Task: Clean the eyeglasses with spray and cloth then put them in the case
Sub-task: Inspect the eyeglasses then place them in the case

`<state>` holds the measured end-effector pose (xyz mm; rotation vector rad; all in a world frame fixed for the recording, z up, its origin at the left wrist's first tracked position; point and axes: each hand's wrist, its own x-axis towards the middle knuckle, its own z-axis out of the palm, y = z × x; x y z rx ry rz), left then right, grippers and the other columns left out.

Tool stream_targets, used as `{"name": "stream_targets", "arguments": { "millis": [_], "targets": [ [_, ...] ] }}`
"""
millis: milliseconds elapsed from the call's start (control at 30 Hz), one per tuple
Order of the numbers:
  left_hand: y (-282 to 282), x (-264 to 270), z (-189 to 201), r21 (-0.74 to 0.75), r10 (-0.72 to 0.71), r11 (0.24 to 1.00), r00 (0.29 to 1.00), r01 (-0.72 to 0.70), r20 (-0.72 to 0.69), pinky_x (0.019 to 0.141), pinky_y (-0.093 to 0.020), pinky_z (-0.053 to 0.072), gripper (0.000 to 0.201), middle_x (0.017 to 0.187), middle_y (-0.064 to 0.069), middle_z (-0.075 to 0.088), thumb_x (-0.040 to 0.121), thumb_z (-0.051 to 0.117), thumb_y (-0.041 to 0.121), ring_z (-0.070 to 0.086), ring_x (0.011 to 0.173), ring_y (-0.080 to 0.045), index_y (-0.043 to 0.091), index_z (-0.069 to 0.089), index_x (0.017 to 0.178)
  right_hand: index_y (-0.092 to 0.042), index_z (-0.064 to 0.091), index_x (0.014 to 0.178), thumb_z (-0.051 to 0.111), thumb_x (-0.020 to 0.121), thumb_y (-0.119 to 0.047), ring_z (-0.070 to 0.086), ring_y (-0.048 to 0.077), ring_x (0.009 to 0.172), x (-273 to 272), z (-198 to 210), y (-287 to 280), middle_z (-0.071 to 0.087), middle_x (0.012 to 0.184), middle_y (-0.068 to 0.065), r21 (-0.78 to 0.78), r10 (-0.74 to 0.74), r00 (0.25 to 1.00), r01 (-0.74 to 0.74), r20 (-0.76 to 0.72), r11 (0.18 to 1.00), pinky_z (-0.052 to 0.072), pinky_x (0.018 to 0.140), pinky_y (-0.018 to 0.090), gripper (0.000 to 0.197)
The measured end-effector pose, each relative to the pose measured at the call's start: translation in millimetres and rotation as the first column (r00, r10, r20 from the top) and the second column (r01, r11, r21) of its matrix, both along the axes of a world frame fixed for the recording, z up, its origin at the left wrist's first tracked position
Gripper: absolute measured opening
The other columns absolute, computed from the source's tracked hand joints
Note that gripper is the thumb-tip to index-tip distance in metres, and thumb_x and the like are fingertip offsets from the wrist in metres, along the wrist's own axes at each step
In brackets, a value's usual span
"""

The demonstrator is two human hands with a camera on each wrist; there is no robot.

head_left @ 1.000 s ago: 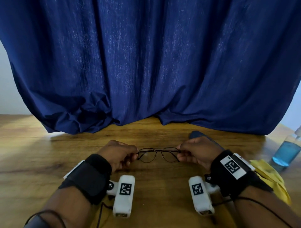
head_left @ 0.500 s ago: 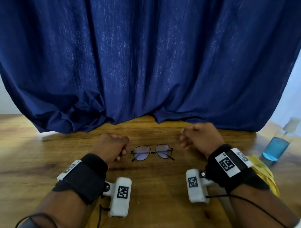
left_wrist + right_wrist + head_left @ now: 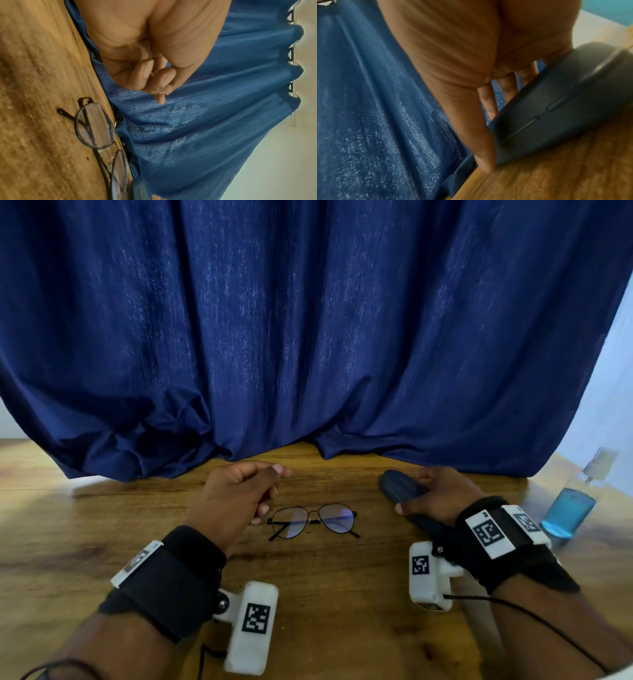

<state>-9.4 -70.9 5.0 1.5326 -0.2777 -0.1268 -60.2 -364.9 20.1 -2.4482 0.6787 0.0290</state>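
Your right hand [image 3: 435,494] has the dark blue case [image 3: 400,486] in its grip: thumb along the near side, fingers [image 3: 488,100] reaching over the far side, the case slightly lifted or tilted against the wooden table [image 3: 325,594]. Your left hand [image 3: 236,498] holds nothing; its fingers are curled loosely inward and it hovers just left of the eyeglasses [image 3: 313,520].

A second ago both hands pinched the glasses by their ends. Half a second ago you had let go and both hands were drawing away. Now the glasses lie folded on the table between your hands, lenses up, touching neither hand, and your right hand has moved over to the case. I read that as the cleaning being finished and the packing step beginning: the case looks closed from here, so it needs opening before the glasses can go in.

Further out, the spray bottle [image 3: 570,508] with blue liquid stands at the far right edge, well apart from the glasses. The cloth is not visible in the current views. A blue curtain [image 3: 308,337] hangs behind everything.

There is faint embossing on the case lid, too small to read. The only other markings are the black-and-white square codes on the wrist cameras; no brand is legible.
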Motion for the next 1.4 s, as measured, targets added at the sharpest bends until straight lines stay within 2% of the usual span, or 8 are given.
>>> {"name": "stream_targets", "arguments": {
  "millis": [233, 400, 633, 767, 867, 1033, 1267, 1400],
  "targets": [
    [-6.3, -12.3, 5.6, 0.038, -0.037, 0.999, 0.996, 0.034, 0.082, 0.048, -0.022, 0.047, 0.012, 0.074, 0.001, 0.063, 0.096, 0.066, 0.018, 0.056, 0.055, -0.008, 0.015, 0.077, 0.102, -0.025, 0.052, 0.137, 0.083, 0.078, -0.041, 0.064, 0.015, 0.094, -1.6, -0.3, 11.7, 0.066, 0.111, -0.002, 0.198, -0.041, 0.961, -0.014, 0.275, 0.980, 0.053, 0.075, 0.030, 0.069],
    [-8.3, -21.6, 9.4, 0.355, -0.295, 0.919, 0.893, 0.168, 0.340, 0.086, -0.027, 0.061, 0.071, 0.146, 0.031, 0.045, 0.082, 0.082, 0.030, 0.057, 0.122, 0.003, 0.059, 0.048, 0.137, -0.013, 0.066, 0.124, 0.075, 0.079, -0.047, 0.072, 0.020, 0.095, -3.3, 7.3, 47.1, 0.074, 0.112, 0.009, 0.737, -0.089, 0.898, -0.293, 0.431, 0.609, 0.056, 0.072, 0.031, 0.056],
    [-16.7, -25.4, 10.0, 0.305, -0.394, 0.905, 0.854, 0.296, 0.340, 0.112, -0.043, 0.047, 0.085, 0.161, 0.025, 0.029, 0.076, 0.087, 0.030, 0.042, 0.143, -0.002, 0.055, 0.042, 0.144, -0.008, 0.069, 0.117, 0.062, 0.087, -0.060, 0.074, 0.033, 0.085, -6.3, 1.1, 65.9, 0.075, 0.106, 0.022, 0.686, 0.049, 0.814, -0.517, 0.578, 0.512, 0.058, 0.071, 0.041, 0.061],
    [-15.3, -24.1, 12.8, 0.093, -0.357, 0.934, 0.887, 0.346, 0.294, 0.101, -0.032, 0.055, 0.083, 0.149, 0.017, 0.053, 0.077, 0.083, 0.006, 0.060, 0.130, -0.007, 0.036, 0.047, 0.146, -0.015, 0.069, 0.123, 0.055, 0.102, -0.016, 0.075, 0.033, 0.089, -8.2, 0.7, 69.0, 0.072, 0.112, 0.022, 0.660, 0.056, 0.805, -0.522, 0.591, 0.540, 0.063, 0.073, 0.039, 0.026],
    [-15.9, -25.2, 14.9, -0.067, -0.348, 0.926, 0.910, 0.371, 0.224, 0.087, -0.024, 0.058, 0.068, 0.140, 0.005, 0.065, 0.081, 0.076, 0.004, 0.069, 0.118, -0.015, 0.023, 0.052, 0.141, -0.018, 0.066, 0.129, 0.065, 0.091, 0.002, 0.069, 0.026, 0.074, -9.2, 1.0, 71.0, 0.065, 0.110, 0.022, 0.584, 0.155, 0.771, -0.581, 0.617, 0.566, 0.063, 0.064, 0.036, 0.043],
    [-17.6, -28.4, 16.6, -0.298, -0.407, 0.865, 0.912, 0.403, 0.052, 0.088, -0.033, 0.062, 0.056, 0.126, -0.017, 0.072, 0.086, 0.072, 0.026, 0.071, 0.114, -0.036, 0.006, 0.055, 0.135, -0.043, 0.070, 0.110, 0.082, 0.062, -0.054, 0.059, 0.003, 0.095, -9.4, -0.3, 66.5, 0.062, 0.111, -0.013, 0.111, 0.283, 0.659, -0.489, 0.697, 0.865, 0.054, 0.083, 0.024, 0.051],
    [-18.4, -25.6, 11.4, -0.219, -0.366, 0.907, 0.931, 0.359, 0.013, 0.071, -0.032, 0.065, 0.046, 0.117, -0.015, 0.076, 0.086, 0.066, 0.028, 0.075, 0.105, -0.035, 0.009, 0.060, 0.127, -0.038, 0.071, 0.121, 0.074, 0.078, -0.057, 0.068, 0.013, 0.102, -14.0, 2.8, 67.3, 0.073, 0.108, -0.010, -0.054, 0.437, 0.510, -0.604, 0.741, 0.795, 0.057, 0.086, 0.036, 0.046],
    [-12.5, -15.1, 7.6, -0.249, -0.220, 0.940, 0.972, 0.234, 0.085, 0.086, -0.040, 0.063, 0.060, 0.117, -0.012, 0.075, 0.069, 0.080, 0.025, 0.072, 0.111, -0.031, 0.015, 0.063, 0.125, -0.035, 0.072, 0.120, 0.068, 0.080, -0.056, 0.067, 0.011, 0.097, -13.5, 5.0, 64.3, 0.070, 0.105, -0.010, -0.115, 0.457, 0.509, -0.567, 0.730, 0.816, 0.055, 0.081, 0.027, 0.046]
  ]
}}
